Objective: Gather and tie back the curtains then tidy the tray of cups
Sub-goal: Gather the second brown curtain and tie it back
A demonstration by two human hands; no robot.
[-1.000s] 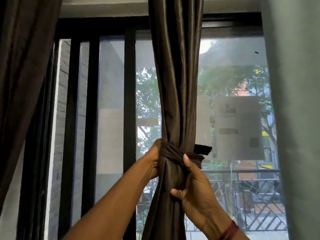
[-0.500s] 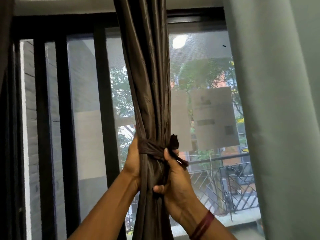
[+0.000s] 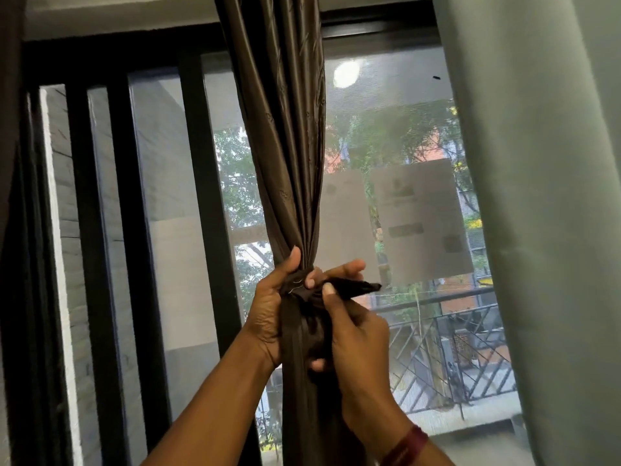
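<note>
Head view: a brown curtain (image 3: 285, 136) hangs gathered into 1 narrow bunch in front of the window (image 3: 396, 196), and both hands meet at its waist, where a dark tie-back band (image 3: 349, 286) wraps around it. The left hand (image 3: 275, 307) is closed around the bunch from the left side, thumb pointing up along the fabric, fingers curled behind and reappearing on the right. The right hand (image 3: 356, 334) grips from the right, just below the band, its thumb pressing the band's loose end (which sticks out toward the right) while the other fingers wrap the folds. A pale grey curtain (image 3: 544, 196) hangs well apart at the right edge. A red wristband (image 3: 405, 445) sits on the right wrist.
</note>
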